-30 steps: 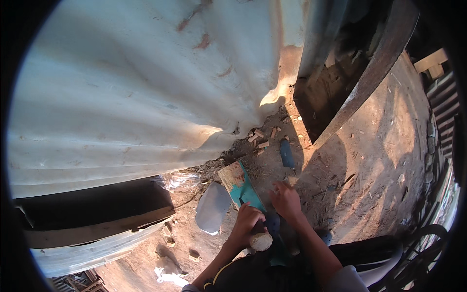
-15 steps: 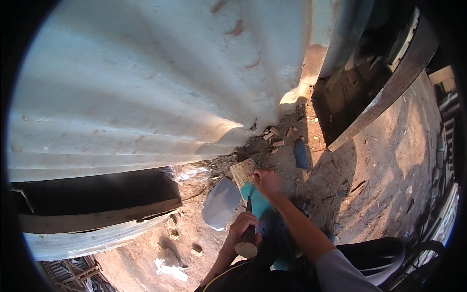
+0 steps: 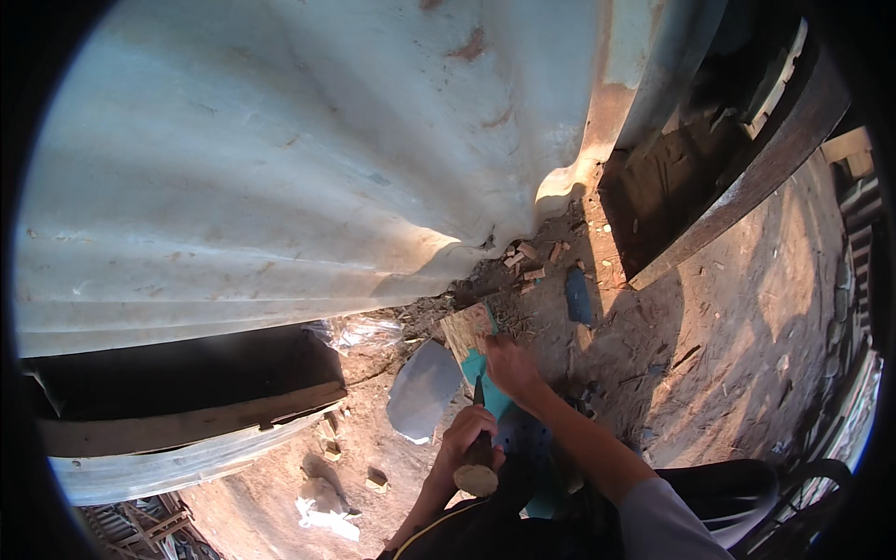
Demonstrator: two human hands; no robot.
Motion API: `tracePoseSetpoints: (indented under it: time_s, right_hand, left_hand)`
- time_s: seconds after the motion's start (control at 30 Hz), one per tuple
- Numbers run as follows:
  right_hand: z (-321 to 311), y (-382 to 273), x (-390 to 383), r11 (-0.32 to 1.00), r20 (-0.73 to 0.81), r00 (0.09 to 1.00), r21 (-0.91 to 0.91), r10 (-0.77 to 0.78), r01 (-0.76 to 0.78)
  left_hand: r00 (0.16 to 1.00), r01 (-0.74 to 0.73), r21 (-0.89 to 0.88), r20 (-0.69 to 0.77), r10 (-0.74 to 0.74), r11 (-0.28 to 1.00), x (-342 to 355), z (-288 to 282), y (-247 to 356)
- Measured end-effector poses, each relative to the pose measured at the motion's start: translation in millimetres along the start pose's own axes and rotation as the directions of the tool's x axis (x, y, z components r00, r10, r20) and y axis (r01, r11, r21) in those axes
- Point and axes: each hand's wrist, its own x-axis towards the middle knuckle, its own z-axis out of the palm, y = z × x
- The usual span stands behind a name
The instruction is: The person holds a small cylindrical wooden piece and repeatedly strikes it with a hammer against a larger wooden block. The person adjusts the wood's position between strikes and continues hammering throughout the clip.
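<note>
A: Quick pos. check, nearest first?

B: L hand (image 3: 464,434) is closed round the handle of a dark tool (image 3: 481,452), round pale butt on the near side.

A: Pointing which way?

B: Long axis runs approx. straight fwd; narrow end's over the teal part of the wood board (image 3: 495,399). Can't tell if it touches.

A: Board pos.?

B: Just fwd of L hand, slightly R. Its long axis runs fwd too, far end leaning L, bare wood there.

A: R hand?

B: R hand (image 3: 511,369) is farther fwd, at the board's R edge, so it's the nearer one to the board. Fingers curled; can't tell if they grip anything.

A: Beyond that?

B: Grey sheet (image 3: 425,392) just L of the board, then blue obj. (image 3: 578,297) fwd-R, reddish bits (image 3: 528,251), & corrugated metal (image 3: 280,187) behind, fwd-L.
</note>
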Motion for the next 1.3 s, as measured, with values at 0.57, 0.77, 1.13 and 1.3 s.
tracePoseSetpoints:
  time_s: [0.57, 0.77, 1.13, 1.3]
  right_hand:
    - [-118, 66, -74, 0.924, 0.490, 0.853, -0.382, 0.178, 0.027]
    - [-111, 83, -145, 0.872, 0.668, 0.674, 0.075, 0.316, -0.483]
    - [-139, 61, -120, 0.628, 0.521, 0.687, 0.323, 0.507, -0.708]
    - [-180, 45, -81, 0.911, 0.230, 0.936, 0.259, 0.266, -0.322]
  left_hand:
    - [0.865, 0.095, -0.461, -0.400, -0.303, 0.882, 20, -10, 9]
    - [0.807, 0.265, -0.310, -0.447, -0.386, 0.913, 43, -28, 20]
    - [0.973, -0.032, -0.369, -0.223, -0.055, 0.929, 82, -14, -3]
    - [0.909, -0.060, -0.350, -0.407, -0.094, 0.935, 96, -13, 12]
